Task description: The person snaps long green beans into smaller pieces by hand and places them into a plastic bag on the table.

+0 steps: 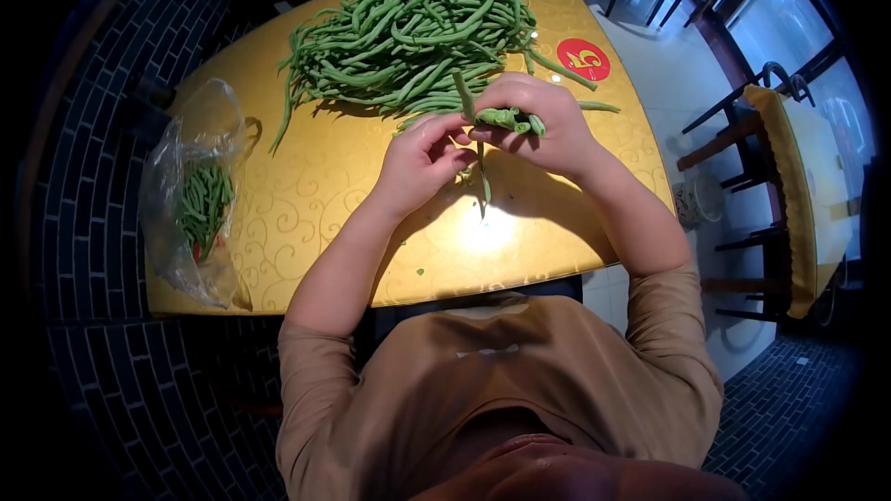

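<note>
A bunch of green bean pieces (509, 121) lies in my right hand (548, 125), whose fingers are wrapped round it with the cut ends facing me. One longer green bean (463, 93) sticks up between the two hands. My left hand (419, 162) is closed, its fingertips against this bean beside the right hand's thumb. Below the fingers a thin bean piece (484, 187) hangs or lies over the table; which one I cannot tell. Just beyond both hands is a big heap of long green beans (399, 46).
A gold patterned tablecloth (306, 223) covers the table. At the left edge stands a clear plastic bag (206, 269) with short bean pieces (204, 204) inside. Small green scraps (420, 271) lie near me. A red round sticker (583, 60) is at the right. Another table (817, 195) stands further right.
</note>
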`<state>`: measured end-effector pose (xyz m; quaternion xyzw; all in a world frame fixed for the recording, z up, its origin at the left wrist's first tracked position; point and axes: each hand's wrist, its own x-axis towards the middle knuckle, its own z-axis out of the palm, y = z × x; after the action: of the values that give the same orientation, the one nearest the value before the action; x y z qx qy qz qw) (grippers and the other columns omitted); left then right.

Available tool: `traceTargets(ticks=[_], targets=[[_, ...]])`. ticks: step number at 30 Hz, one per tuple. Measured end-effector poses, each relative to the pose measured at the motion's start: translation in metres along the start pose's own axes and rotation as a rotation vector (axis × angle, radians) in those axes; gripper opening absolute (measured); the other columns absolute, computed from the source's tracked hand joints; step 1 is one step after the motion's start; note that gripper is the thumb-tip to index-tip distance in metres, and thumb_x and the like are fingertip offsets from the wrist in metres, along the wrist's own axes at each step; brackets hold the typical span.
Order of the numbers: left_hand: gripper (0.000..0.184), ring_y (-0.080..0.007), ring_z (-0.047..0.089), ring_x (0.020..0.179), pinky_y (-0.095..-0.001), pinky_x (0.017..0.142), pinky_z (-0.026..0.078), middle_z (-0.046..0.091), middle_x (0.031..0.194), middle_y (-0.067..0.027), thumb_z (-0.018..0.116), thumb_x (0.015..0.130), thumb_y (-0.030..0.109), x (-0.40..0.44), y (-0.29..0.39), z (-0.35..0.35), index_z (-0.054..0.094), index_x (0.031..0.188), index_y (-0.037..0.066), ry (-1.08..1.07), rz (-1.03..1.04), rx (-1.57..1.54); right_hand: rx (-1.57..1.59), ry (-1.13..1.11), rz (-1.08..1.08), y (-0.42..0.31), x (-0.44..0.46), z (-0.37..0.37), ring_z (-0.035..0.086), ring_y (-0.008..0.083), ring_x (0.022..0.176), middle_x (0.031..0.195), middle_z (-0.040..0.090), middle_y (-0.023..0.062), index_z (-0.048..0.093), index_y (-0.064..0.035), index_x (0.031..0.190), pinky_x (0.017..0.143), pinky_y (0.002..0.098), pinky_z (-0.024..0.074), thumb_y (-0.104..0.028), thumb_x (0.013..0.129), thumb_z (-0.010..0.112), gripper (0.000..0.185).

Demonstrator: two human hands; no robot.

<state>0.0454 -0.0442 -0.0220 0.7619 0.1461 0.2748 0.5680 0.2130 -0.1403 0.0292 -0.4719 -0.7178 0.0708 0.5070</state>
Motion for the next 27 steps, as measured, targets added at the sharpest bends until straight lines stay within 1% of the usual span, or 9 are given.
traceTargets(ticks=[2,5,6,9,10,13,14,24,27], targets=[[0.025,-0.0082,0.056,0.074,-0.0206,0.067,0.046,0.057,0.088,-0.0028,0.064,0.077,0.003,-0.004,0.007,0.003,0.060,0.102,0.002,-0.099,0.071,-0.025,0.072,0.031,0.076,-0.002,-0.002,0.010,0.059,0.0197,0.077,0.081,0.061,0.0058,0.062,-0.0058,0.091,0.067,0.0291,0.0476,-0.010,0.070,0.073,0.025],[0.022,-0.0078,0.056,0.070,-0.0206,0.065,0.046,0.059,0.083,-0.0012,0.062,0.079,0.004,-0.006,0.009,0.001,0.060,0.101,0.001,-0.116,-0.162,-0.172,0.102,0.113,0.050,0.014,-0.005,0.023,0.057,0.0141,0.071,0.076,0.060,0.0032,0.061,-0.0032,0.091,0.062,0.0260,0.0454,-0.012,0.072,0.074,0.025],[0.016,-0.0072,0.054,0.063,-0.0199,0.055,0.044,0.058,0.076,-0.0007,0.061,0.082,0.005,-0.005,0.015,0.000,0.059,0.097,0.001,-0.092,-0.226,-0.234,0.104,0.142,0.020,0.013,-0.002,0.025,0.057,0.0126,0.068,0.074,0.059,0.0021,0.061,-0.0033,0.091,0.060,0.0250,0.0449,-0.014,0.072,0.074,0.025],[0.011,-0.0070,0.052,0.058,-0.0162,0.044,0.037,0.055,0.075,-0.0019,0.060,0.084,0.007,-0.003,0.011,-0.009,0.057,0.093,0.003,0.035,-0.230,-0.468,0.481,0.028,0.619,-0.002,0.001,0.013,0.052,0.0089,0.057,0.068,0.057,0.0001,0.062,-0.0050,0.091,0.050,0.0220,0.0412,-0.018,0.073,0.073,0.025],[0.008,-0.0074,0.051,0.056,-0.0158,0.042,0.035,0.056,0.076,-0.0033,0.059,0.085,0.007,-0.001,0.009,-0.011,0.056,0.092,0.003,0.108,-0.204,-0.511,0.464,0.002,0.720,0.004,0.000,0.011,0.047,0.0060,0.049,0.061,0.054,-0.0014,0.063,-0.0052,0.085,0.044,0.0199,0.0364,-0.022,0.073,0.074,0.023],[0.007,-0.0077,0.050,0.054,-0.0159,0.042,0.035,0.056,0.076,-0.0047,0.058,0.085,0.006,0.003,0.006,-0.022,0.056,0.091,0.002,0.193,-0.173,-0.554,0.360,-0.204,0.840,0.014,0.000,0.008,0.048,0.0060,0.049,0.059,0.054,-0.0007,0.062,-0.0038,0.076,0.044,0.0202,0.0370,-0.024,0.072,0.074,0.024],[0.007,-0.0079,0.049,0.054,-0.0160,0.042,0.035,0.056,0.077,-0.0058,0.057,0.086,0.005,0.004,0.006,-0.024,0.056,0.092,0.001,0.195,-0.152,-0.565,0.336,-0.246,0.829,0.017,-0.002,0.009,0.049,0.0078,0.048,0.058,0.056,0.0004,0.064,-0.0031,0.075,0.045,0.0232,0.0397,-0.035,0.068,0.077,0.035],[0.010,-0.0077,0.052,0.056,-0.0160,0.044,0.038,0.056,0.078,-0.0060,0.054,0.089,0.009,0.002,0.011,-0.019,0.055,0.093,0.000,0.159,-0.203,-0.532,0.076,-0.556,0.795,0.013,0.000,0.015,0.050,0.0078,0.051,0.056,0.054,0.0023,0.060,-0.0020,0.068,0.047,0.0233,0.0393,-0.031,0.072,0.073,0.032],[0.013,-0.0072,0.048,0.053,-0.0157,0.044,0.036,0.055,0.073,-0.0060,0.052,0.091,0.012,0.003,0.007,-0.020,0.055,0.095,0.000,0.211,-0.184,-0.566,0.013,-0.399,0.490,0.020,-0.009,0.021,0.057,0.0095,0.062,0.065,0.060,0.0068,0.062,-0.0017,0.074,0.055,0.0255,0.0439,-0.028,0.073,0.071,0.028]])
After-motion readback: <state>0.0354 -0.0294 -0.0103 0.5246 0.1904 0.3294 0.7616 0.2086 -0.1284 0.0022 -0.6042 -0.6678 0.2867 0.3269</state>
